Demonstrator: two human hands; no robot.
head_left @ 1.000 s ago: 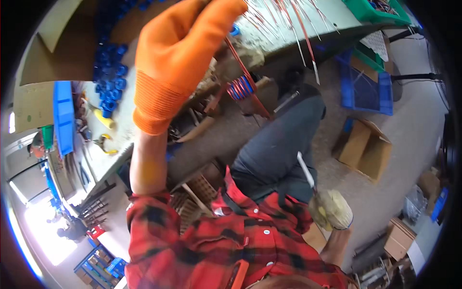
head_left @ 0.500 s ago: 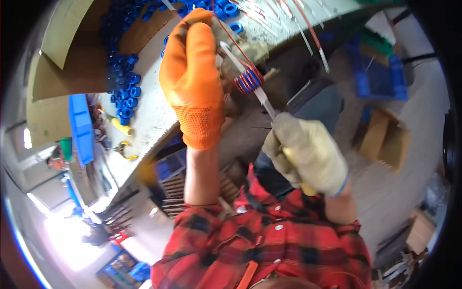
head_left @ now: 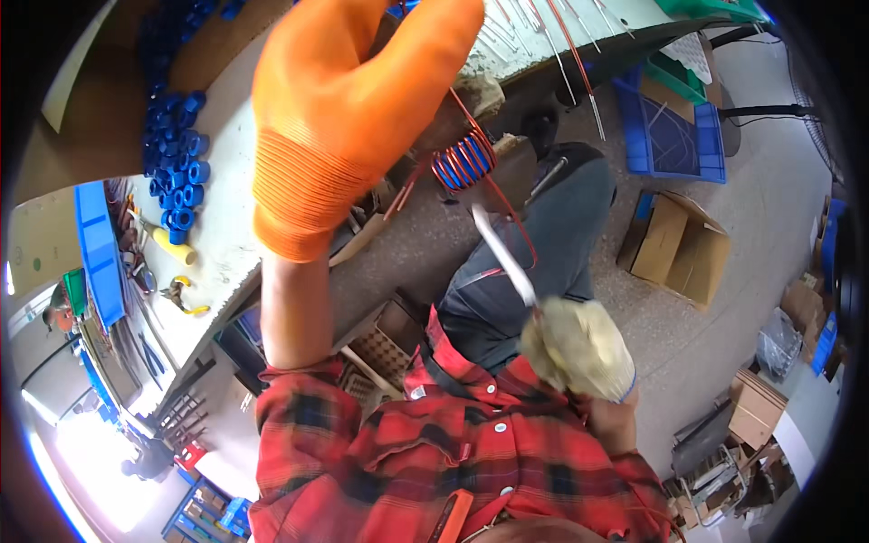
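A blue ring core wound with red wire, a toroidal coil, stands by the bench's front edge. Red wire ends hang at its left, and a thin wire loop curves down on its right. My left hand, in an orange glove, is above and left of the coil; its thumb shows, but the fingertips run past the upper edge. One wire from the coil passes up behind that thumb. My right hand, in a pale glove, is closed round a white hooked tool, whose far end lies just below the coil.
Many blue rings lie on the bench beside a cardboard box. A yellow-handled tool lies near them. Straight wires spread over the bench's far right. On the floor are a blue crate and an open cardboard box.
My right hand has drawn the hooked tool out of the coil, down toward my body. My left hand appears larger and higher, with its fingers now cut off. The whole view has shifted.
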